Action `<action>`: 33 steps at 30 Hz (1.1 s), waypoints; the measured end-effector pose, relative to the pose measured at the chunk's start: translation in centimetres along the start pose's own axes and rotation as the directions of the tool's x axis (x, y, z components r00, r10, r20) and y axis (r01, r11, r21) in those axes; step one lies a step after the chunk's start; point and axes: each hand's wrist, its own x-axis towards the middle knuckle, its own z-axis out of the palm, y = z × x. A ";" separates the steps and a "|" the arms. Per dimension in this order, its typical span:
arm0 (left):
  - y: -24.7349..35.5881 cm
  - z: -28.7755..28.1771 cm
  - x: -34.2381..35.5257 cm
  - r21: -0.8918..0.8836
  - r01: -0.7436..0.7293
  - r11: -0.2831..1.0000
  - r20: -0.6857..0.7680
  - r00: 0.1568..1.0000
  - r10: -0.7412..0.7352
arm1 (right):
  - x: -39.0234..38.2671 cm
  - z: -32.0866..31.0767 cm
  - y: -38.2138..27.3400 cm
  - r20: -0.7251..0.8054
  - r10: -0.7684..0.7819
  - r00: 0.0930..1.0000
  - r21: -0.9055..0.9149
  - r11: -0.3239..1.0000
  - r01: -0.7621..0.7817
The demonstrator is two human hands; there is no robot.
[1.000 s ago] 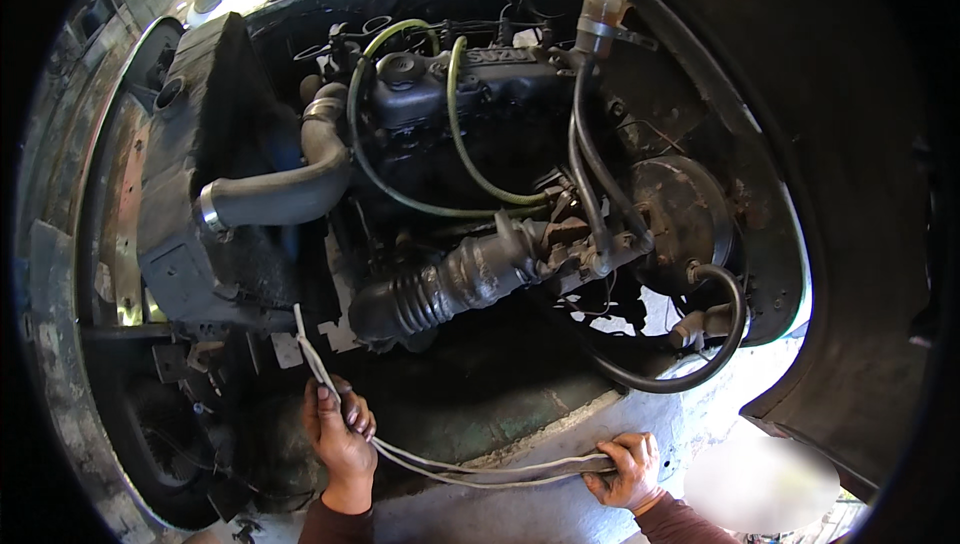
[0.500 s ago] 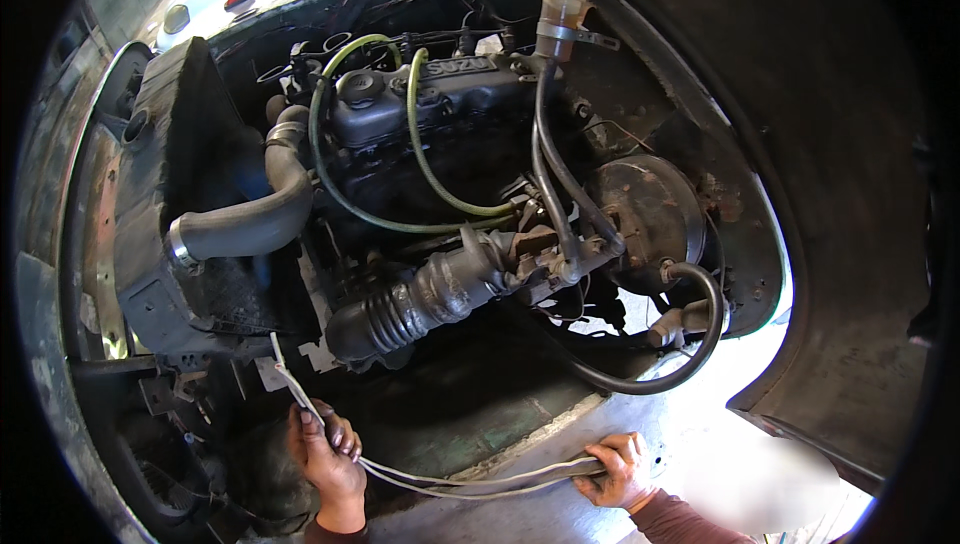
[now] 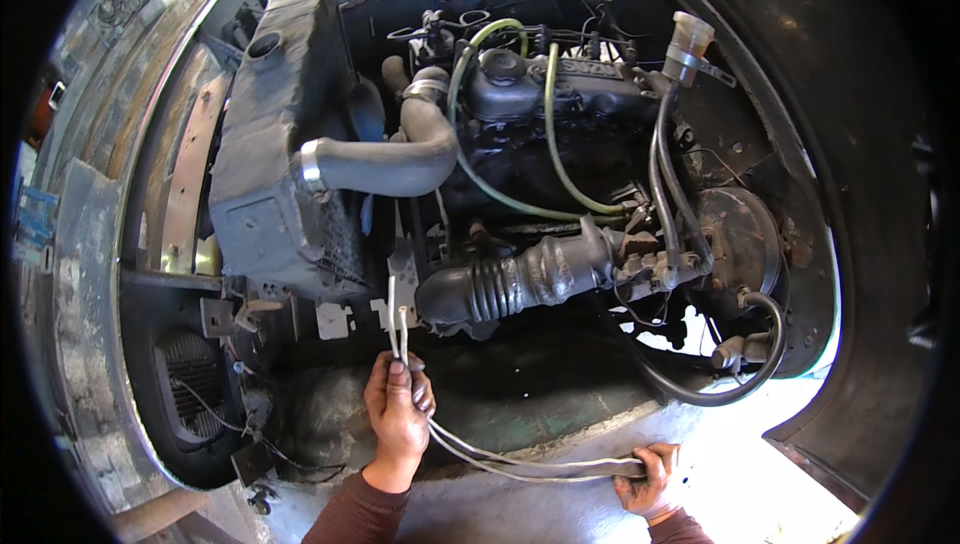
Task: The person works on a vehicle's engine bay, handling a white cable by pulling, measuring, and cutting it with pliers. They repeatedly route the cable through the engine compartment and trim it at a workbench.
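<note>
White cables (image 3: 520, 462) gripped between left hand (image 3: 397, 414) and right hand (image 3: 648, 476), fingers closed around them.

Open engine bay (image 3: 560, 414), engine (image 3: 540, 134), radiator (image 3: 275, 154), hoses (image 3: 385, 166)

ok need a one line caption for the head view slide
Left hand and right hand hold pale cables beside an open engine bay.

1. The left hand (image 3: 398, 414) is reaching up from the lower edge, back toward the camera, its fingers (image 3: 400, 376) curling shut in a grip.
2. The right hand (image 3: 650, 479) is lying low and to the right, wrist bent, fist closing sideways.
3. Both forearms are showing dark red sleeves.
</note>
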 end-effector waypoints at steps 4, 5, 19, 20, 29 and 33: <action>-0.3 0.1 0.3 0.004 -0.031 1.000 -0.002 1.000 0.031 | -0.2 0.2 0.0 0.012 0.009 1.000 -0.009 1.000 -0.009; -0.4 0.1 0.2 0.009 -0.027 1.000 -0.004 1.000 0.027 | -0.3 0.1 0.2 0.016 0.005 1.000 -0.016 1.000 -0.005; 0.1 0.1 0.0 -0.068 0.026 0.997 0.011 1.000 -0.026 | -0.2 0.0 0.1 0.054 0.011 0.999 -0.058 0.998 -0.007; 0.1 0.2 0.0 -0.065 0.026 0.998 0.009 1.000 -0.026 | -0.2 0.1 0.2 0.053 0.010 0.999 -0.048 0.999 -0.007; 0.1 0.0 0.0 -0.041 0.025 0.999 0.018 1.000 -0.024 | 0.6 -0.2 -0.6 0.016 -0.022 1.000 -0.055 0.998 0.023; 0.0 -0.1 0.1 -0.029 0.026 0.999 0.010 1.000 -0.025 | 0.5 -0.2 -0.4 0.034 -0.004 0.999 -0.033 0.999 0.006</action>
